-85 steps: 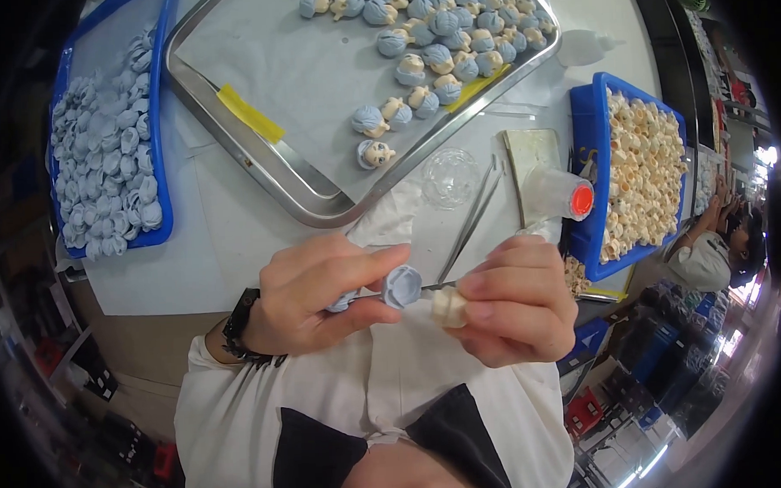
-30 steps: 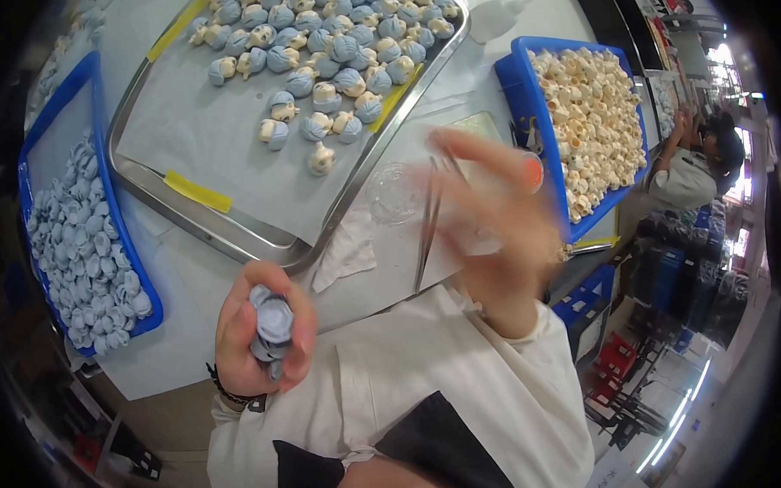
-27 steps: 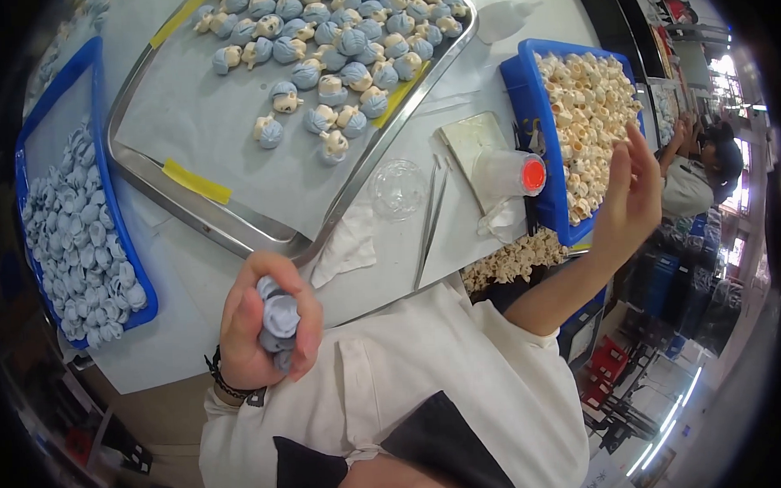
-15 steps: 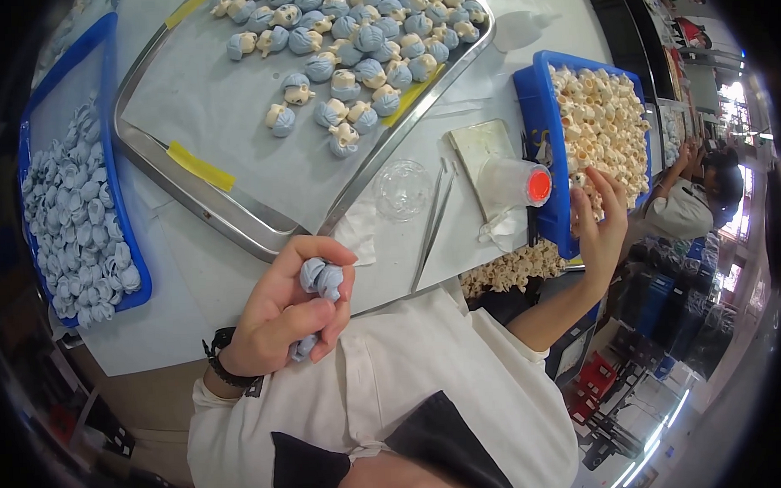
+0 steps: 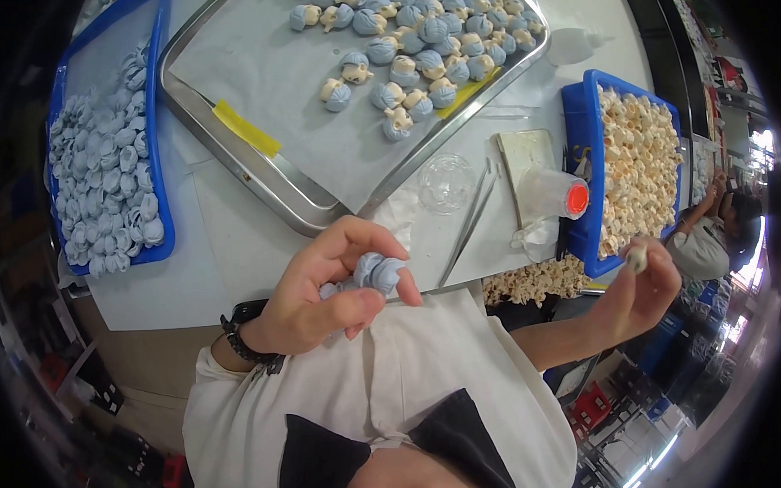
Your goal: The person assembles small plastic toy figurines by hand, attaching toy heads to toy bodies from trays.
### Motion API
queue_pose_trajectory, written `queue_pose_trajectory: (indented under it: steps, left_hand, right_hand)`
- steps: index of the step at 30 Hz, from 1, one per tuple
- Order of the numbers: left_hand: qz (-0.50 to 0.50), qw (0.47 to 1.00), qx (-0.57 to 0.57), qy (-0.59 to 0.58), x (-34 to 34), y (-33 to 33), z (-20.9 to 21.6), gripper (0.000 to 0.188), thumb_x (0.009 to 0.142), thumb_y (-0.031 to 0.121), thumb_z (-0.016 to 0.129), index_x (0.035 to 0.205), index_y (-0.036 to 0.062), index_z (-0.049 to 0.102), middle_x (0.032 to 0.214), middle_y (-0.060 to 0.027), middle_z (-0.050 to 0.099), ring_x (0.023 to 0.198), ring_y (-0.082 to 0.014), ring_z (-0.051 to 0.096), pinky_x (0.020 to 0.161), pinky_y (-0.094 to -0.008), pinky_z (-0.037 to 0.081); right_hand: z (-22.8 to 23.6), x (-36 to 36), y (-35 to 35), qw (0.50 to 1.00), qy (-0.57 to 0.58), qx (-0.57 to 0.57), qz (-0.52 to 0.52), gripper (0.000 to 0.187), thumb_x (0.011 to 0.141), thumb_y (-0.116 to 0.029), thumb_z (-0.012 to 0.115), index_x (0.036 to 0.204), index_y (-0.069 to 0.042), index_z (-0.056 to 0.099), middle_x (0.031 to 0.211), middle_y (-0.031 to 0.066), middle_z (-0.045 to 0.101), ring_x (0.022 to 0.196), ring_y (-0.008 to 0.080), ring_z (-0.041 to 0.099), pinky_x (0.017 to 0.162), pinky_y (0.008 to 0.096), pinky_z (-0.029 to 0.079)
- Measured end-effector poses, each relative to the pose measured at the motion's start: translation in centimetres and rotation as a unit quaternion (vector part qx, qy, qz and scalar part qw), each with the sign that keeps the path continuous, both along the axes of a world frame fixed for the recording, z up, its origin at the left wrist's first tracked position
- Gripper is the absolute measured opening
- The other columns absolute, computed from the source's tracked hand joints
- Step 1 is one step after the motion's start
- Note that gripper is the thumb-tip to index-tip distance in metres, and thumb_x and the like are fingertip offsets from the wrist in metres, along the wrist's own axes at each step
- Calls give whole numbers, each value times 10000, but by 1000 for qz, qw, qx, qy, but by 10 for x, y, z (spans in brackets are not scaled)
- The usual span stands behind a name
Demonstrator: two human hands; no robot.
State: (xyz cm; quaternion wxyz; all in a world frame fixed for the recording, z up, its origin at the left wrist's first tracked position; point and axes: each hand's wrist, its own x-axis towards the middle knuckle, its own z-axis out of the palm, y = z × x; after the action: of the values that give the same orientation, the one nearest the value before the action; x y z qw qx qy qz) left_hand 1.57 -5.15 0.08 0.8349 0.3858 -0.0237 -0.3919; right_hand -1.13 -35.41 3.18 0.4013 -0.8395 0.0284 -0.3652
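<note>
In front of my chest, my left hand (image 5: 319,294) is closed around blue-grey doll hair pieces (image 5: 377,273). One sits between thumb and fingers, and part of another shows deeper in the palm. My right hand (image 5: 646,300) pinches a small cream doll face piece (image 5: 637,259) in its fingertips, just off the near corner of the right blue bin (image 5: 583,177). Loose cream face pieces (image 5: 635,158) fill that bin. Across the table, a metal tray (image 5: 308,219) lined with white sheet carries many doll heads (image 5: 430,32) of cream faces with blue-grey hair.
A left blue bin (image 5: 157,140) holds loose hair pieces (image 5: 104,181). Between tray and right bin lie tweezers (image 5: 472,228), a clear round dish (image 5: 445,183), a pale slab (image 5: 512,154) and a cup with an orange-red end (image 5: 556,191). More cream pieces (image 5: 534,284) sit below the table edge.
My right hand has come out of the right bin toward me, with a cream face piece in its fingertips. My left hand keeps its hair pieces and has shifted right in the picture, as has the table.
</note>
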Motion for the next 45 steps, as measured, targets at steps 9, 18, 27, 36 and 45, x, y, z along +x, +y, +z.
queue_pose_trajectory:
  steps: [9,18,27,36,45]
  left_hand:
    - [-21,999,-8,40,-2,7,-9,323,764,129,521,1053,21,426,872,-70,550,585,-51,461,523,-191,401]
    - [-19,999,-25,19,-3,0,-8,246,895,143,360,1106,17,376,854,-89,551,574,-64,460,489,-196,382]
    - [17,998,-50,16,-6,2,-9,270,902,173,354,1124,19,350,870,-101,536,584,-73,468,503,-195,388]
    - [-6,999,32,-11,-4,2,-5,311,856,136,468,1123,18,360,894,-113,550,549,-52,450,517,-173,397]
    - [29,993,76,-82,-2,0,-9,381,824,222,585,1106,-9,475,916,-80,560,557,-35,445,534,-162,383]
  right_hand:
    - [-20,24,105,854,135,311,394,458,581,49,702,1009,11,545,863,168,577,738,200,574,632,258,453]
    - [-15,38,116,902,50,73,422,406,603,-63,728,981,7,596,862,112,599,722,232,547,625,282,437]
    - [-25,37,127,914,14,-1,407,326,653,-133,712,936,-2,618,897,114,602,723,225,533,630,278,432]
    - [-9,31,71,943,-98,-50,313,412,505,13,676,909,17,594,809,102,580,640,187,533,597,268,408]
    - [5,20,4,973,165,-162,7,225,627,33,653,847,4,611,778,95,580,720,191,529,669,260,407]
